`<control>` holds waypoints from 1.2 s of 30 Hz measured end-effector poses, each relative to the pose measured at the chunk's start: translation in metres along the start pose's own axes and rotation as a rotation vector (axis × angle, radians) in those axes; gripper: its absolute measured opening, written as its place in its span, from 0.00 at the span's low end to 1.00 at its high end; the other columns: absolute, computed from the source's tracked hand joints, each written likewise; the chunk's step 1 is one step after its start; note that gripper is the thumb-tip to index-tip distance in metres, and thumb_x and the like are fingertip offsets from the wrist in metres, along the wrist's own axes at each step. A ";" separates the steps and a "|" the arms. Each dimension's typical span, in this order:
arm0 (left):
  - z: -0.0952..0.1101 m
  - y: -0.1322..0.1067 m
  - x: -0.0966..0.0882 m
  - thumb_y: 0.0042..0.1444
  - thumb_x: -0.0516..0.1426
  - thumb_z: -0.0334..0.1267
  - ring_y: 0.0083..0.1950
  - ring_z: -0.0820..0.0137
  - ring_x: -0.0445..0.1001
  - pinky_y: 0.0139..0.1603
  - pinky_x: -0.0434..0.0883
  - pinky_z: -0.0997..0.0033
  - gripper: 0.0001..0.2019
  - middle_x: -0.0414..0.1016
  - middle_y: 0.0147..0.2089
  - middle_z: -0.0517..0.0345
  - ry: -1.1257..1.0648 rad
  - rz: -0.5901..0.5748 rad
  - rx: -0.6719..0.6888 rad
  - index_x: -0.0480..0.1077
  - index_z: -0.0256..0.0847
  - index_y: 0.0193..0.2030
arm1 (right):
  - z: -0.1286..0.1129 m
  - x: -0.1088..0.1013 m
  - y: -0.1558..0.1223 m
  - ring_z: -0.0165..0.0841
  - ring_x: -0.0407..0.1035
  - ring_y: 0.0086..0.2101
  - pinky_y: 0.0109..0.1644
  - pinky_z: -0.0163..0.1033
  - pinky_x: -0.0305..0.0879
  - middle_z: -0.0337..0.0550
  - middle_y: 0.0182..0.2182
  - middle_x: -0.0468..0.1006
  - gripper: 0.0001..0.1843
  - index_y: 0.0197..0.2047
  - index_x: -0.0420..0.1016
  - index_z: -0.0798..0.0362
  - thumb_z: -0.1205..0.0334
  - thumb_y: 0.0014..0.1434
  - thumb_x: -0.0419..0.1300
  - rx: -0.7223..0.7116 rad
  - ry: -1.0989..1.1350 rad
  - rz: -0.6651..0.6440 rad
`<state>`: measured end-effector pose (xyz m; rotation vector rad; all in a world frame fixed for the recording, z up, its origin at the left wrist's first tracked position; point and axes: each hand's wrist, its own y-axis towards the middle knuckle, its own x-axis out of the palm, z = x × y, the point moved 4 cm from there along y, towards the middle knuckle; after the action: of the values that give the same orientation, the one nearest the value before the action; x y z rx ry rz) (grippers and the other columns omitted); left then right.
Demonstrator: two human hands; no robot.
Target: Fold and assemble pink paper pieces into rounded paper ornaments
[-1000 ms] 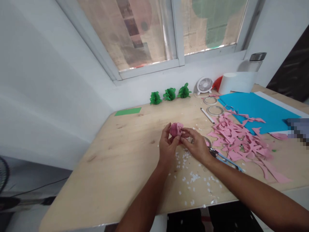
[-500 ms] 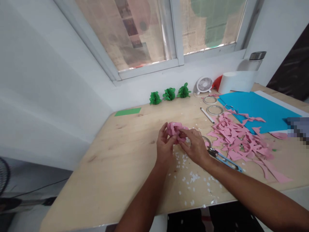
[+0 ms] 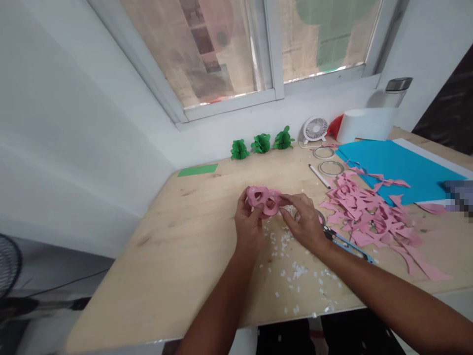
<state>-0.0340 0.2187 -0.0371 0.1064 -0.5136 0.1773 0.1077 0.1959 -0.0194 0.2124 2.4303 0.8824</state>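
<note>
I can see a small round white plastic fan on the pale wooden desk below the white-framed window, a curled white sheet near it, a silver-lidded clear bottle behind that, and a dark wire-caged fan left of the desk.

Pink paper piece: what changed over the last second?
The pink paper piece has turned and opened out leftward, now showing two openings. The left hand, still gripping it, has shifted slightly left; the right hand stays at its right edge. Green paper shapes and pink scraps lie unchanged.
</note>
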 end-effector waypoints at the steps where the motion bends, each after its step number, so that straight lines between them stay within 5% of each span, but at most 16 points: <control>1: 0.000 0.001 -0.001 0.43 0.65 0.36 0.50 0.65 0.72 0.44 0.72 0.71 0.28 0.70 0.54 0.51 -0.013 0.006 -0.009 0.64 0.46 0.54 | 0.002 -0.001 0.001 0.39 0.67 0.42 0.49 0.48 0.61 0.44 0.38 0.78 0.18 0.52 0.68 0.49 0.64 0.57 0.56 0.028 0.022 0.027; 6: -0.003 0.002 -0.003 0.44 0.65 0.36 0.52 0.63 0.72 0.45 0.71 0.69 0.29 0.68 0.56 0.51 -0.031 -0.013 -0.049 0.63 0.48 0.55 | 0.016 0.001 0.002 0.36 0.69 0.40 0.46 0.43 0.64 0.46 0.40 0.76 0.18 0.50 0.69 0.51 0.60 0.56 0.57 0.197 0.127 0.060; 15: -0.005 0.000 0.000 0.47 0.63 0.40 0.51 0.62 0.73 0.49 0.70 0.64 0.29 0.69 0.55 0.49 -0.024 -0.093 -0.069 0.61 0.48 0.57 | 0.022 0.008 0.000 0.31 0.66 0.30 0.36 0.36 0.61 0.38 0.26 0.73 0.08 0.32 0.72 0.53 0.57 0.55 0.56 0.365 0.249 -0.034; 21: -0.002 -0.003 0.004 0.43 0.66 0.37 0.52 0.64 0.72 0.51 0.69 0.63 0.38 0.66 0.57 0.52 0.011 -0.120 -0.079 0.55 0.53 0.61 | 0.027 0.013 -0.001 0.30 0.63 0.26 0.32 0.34 0.59 0.36 0.24 0.71 0.09 0.31 0.72 0.53 0.56 0.53 0.58 0.467 0.369 -0.047; 29: -0.003 -0.003 0.003 0.45 0.64 0.38 0.52 0.64 0.72 0.52 0.69 0.62 0.37 0.66 0.57 0.51 0.024 -0.129 -0.105 0.55 0.52 0.61 | 0.031 0.017 -0.003 0.27 0.61 0.21 0.25 0.33 0.55 0.34 0.21 0.69 0.12 0.29 0.71 0.53 0.52 0.48 0.60 0.660 0.558 -0.049; 36: -0.005 -0.002 0.007 0.40 0.67 0.34 0.53 0.62 0.71 0.54 0.68 0.58 0.48 0.61 0.61 0.51 0.065 -0.258 -0.086 0.45 0.57 0.64 | 0.029 0.013 -0.001 0.27 0.59 0.20 0.24 0.32 0.53 0.34 0.19 0.69 0.12 0.28 0.70 0.53 0.52 0.47 0.60 0.684 0.533 -0.005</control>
<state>-0.0251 0.2185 -0.0376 0.0823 -0.4373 -0.0935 0.1122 0.2148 -0.0445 0.2358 3.1580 0.0565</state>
